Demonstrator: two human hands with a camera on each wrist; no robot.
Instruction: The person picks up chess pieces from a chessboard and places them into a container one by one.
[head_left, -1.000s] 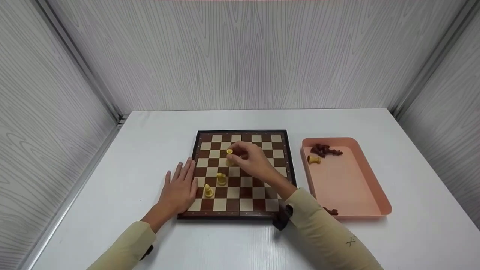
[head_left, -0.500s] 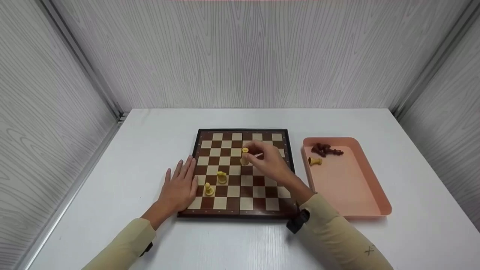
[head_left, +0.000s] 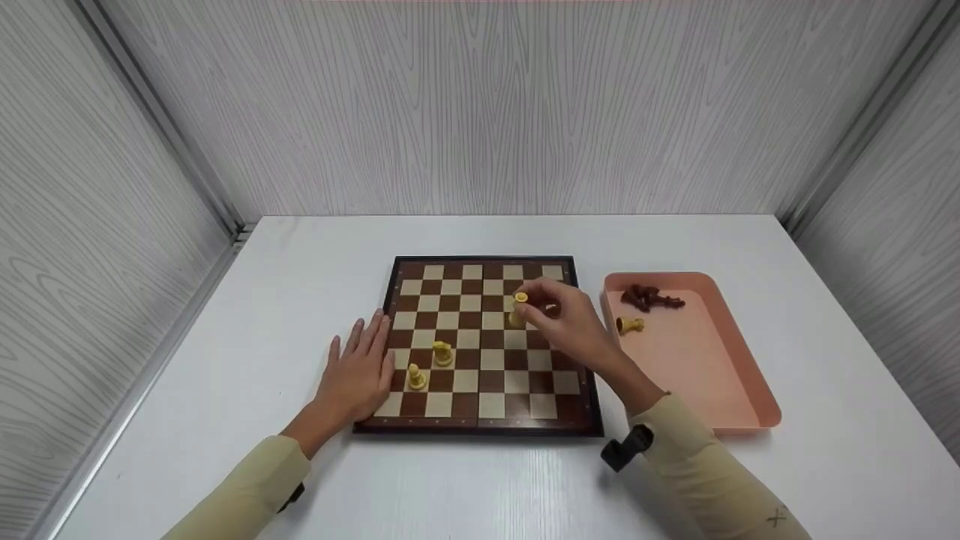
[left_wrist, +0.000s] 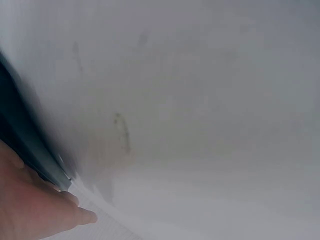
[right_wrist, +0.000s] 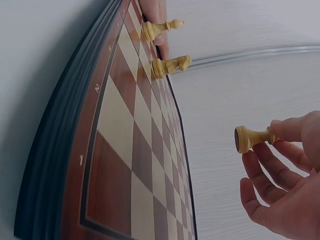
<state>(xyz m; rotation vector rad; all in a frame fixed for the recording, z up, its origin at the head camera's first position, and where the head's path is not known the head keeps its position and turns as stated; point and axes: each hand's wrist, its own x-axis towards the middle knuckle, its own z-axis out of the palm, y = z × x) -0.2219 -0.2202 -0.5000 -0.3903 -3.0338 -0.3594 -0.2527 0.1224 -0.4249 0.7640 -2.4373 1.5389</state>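
Note:
My right hand (head_left: pixel 566 319) pinches a pale yellow chess piece (head_left: pixel 517 315) with a round, flared top, between thumb and fingers. In the right wrist view the chess piece (right_wrist: pixel 250 140) is held off the chessboard (right_wrist: pixel 112 165), its base apart from the squares. In the head view it is over the right half of the board (head_left: pixel 491 405). My left hand (head_left: pixel 356 375) lies with straight fingers along the board's left edge. Near it stand a pale bishop (head_left: pixel 416 377) and a pale knight (head_left: pixel 443 354), both upright on squares.
A pink tray (head_left: pixel 701 360) sits right of the board. Inside lie several dark red chess pieces (head_left: pixel 651 298) and one pale yellow chess piece (head_left: pixel 630 325) on its side. Wood-patterned panels (head_left: pixel 517 112) enclose the white table (head_left: pixel 322 262) at the back and sides.
My right hand has carried the pale chess piece rightward across the board, from left of the middle seam to right of it. The left hand, bishop and knight have stayed in place.

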